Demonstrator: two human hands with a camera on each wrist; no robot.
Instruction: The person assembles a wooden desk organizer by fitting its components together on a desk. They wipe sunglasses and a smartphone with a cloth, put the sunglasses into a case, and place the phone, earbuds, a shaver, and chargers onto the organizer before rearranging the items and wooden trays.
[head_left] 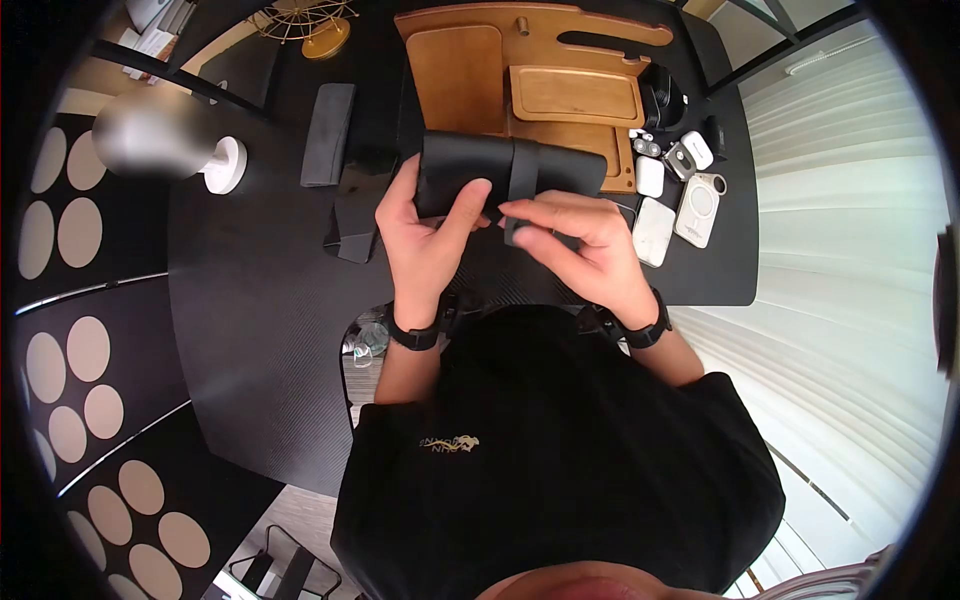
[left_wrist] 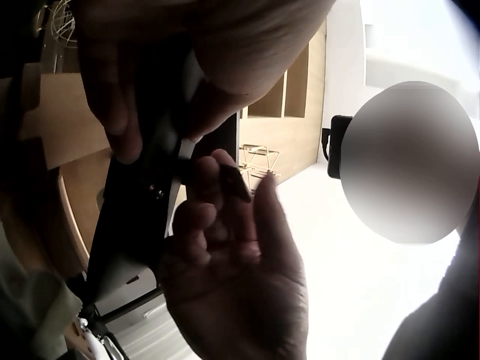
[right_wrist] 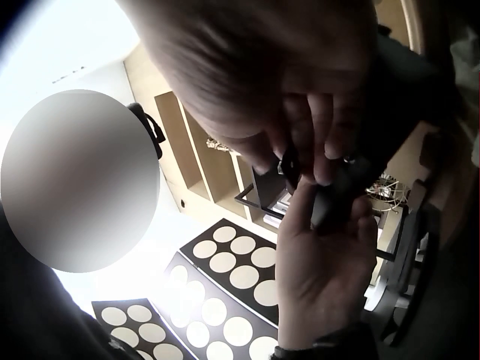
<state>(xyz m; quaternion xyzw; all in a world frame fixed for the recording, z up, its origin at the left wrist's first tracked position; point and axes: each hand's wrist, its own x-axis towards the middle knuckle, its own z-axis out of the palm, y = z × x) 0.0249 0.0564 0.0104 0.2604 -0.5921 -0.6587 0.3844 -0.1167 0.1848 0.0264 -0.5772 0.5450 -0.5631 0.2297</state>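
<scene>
A black leather roll pouch [head_left: 465, 168] with a band [head_left: 524, 170] round its middle is held up over the near part of the desk. My left hand [head_left: 422, 240] grips its left end, thumb on the near face and fingers behind. At the lower edge, my right hand [head_left: 592, 248] pinches the loose end of the band between thumb and forefinger. From below, the left wrist view shows the right hand [left_wrist: 240, 277] with the dark strap end [left_wrist: 236, 184] at its fingertips. A small metallic glint, like a snap [right_wrist: 349, 160], shows in the right wrist view.
Behind the pouch stands a wooden desk organizer [head_left: 455, 75] with trays. To its right lie a white earbud case [head_left: 650, 177], a white marbled block [head_left: 654, 232] and a round-ringed magnetic pack [head_left: 698, 212]. A grey case [head_left: 328, 135] and a white lamp base [head_left: 228, 166] are left.
</scene>
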